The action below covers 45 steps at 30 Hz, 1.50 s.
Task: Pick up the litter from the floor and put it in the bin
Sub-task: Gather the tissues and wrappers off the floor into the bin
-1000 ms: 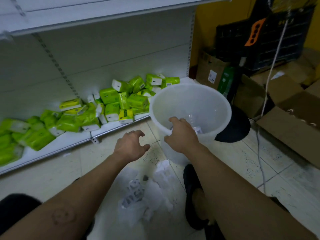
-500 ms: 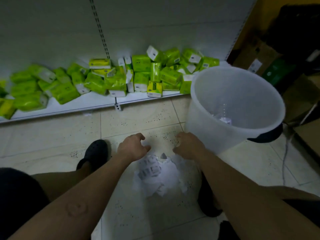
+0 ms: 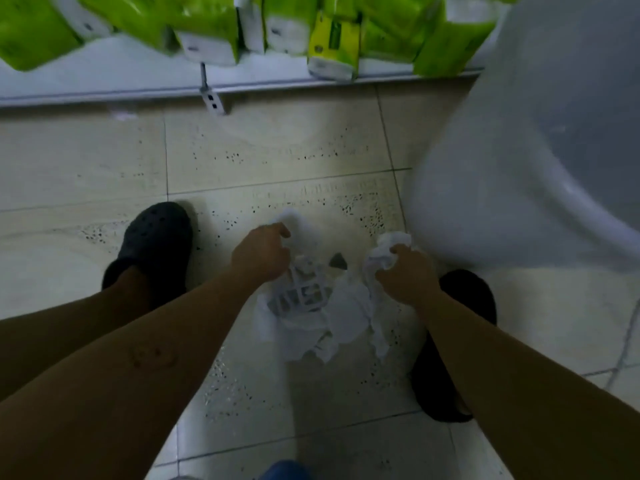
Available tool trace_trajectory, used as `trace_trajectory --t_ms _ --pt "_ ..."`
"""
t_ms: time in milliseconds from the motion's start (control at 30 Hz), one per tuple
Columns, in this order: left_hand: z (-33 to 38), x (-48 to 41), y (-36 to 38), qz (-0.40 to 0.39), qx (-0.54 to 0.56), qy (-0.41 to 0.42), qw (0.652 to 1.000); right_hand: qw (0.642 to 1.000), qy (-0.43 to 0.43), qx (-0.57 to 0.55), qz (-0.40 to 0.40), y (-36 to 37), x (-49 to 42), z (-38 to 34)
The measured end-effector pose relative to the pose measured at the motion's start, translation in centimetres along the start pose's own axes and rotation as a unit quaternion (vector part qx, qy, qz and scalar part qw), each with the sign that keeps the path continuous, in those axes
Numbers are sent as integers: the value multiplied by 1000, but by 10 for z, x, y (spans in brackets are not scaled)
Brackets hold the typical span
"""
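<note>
A crumpled heap of white litter, thin plastic with dark print and tissue-like paper, lies on the tiled floor between my feet. My left hand grips the heap's upper left part, fingers closed on the plastic. My right hand is closed on a bunched white piece at the heap's right side. The white translucent bin stands just right of the litter, close to my right hand; its rim curves off the right edge and its inside is not visible.
A low white shelf with several green tissue packs runs along the top. My black clogs stand on the floor, the left clog beside the heap and the right clog under my right arm. Something blue shows at the bottom edge.
My view has tilted down and closer to the floor. Both hands dropped from above the litter onto it and closed on it, left on the printed plastic, right on the white piece.
</note>
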<state>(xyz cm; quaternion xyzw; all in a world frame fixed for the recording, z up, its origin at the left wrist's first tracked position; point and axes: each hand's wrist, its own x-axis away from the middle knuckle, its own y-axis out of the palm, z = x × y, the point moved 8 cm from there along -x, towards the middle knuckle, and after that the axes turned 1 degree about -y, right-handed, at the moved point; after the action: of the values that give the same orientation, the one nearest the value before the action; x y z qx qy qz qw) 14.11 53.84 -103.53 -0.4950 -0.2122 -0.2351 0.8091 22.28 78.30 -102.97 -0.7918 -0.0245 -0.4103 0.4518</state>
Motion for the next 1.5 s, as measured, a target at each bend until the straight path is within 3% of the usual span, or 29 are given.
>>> trace_trajectory --t_ms 233,467,733,1000,1267,1367,1500 --pt "-16 -64 48 -45 -140 19 989 999 19 29 42 17 -67 13" --pt "-22 -84 56 93 -211 91 969 991 -63 51 108 29 -96 -2" --pt "-9 -73 12 148 -79 73 983 984 -128 -26 124 -2 -70 -29" --pt "53 -3 -76 127 53 75 988 962 -182 -129 154 -72 22 -79" --pt "169 102 -176 193 49 162 967 908 -239 -184 292 -195 150 -90" --pt "215 142 -186 210 48 223 951 890 -246 -195 332 -234 193 -66" --pt "266 175 -173 203 39 234 950 886 -218 -216 347 -270 225 -13"
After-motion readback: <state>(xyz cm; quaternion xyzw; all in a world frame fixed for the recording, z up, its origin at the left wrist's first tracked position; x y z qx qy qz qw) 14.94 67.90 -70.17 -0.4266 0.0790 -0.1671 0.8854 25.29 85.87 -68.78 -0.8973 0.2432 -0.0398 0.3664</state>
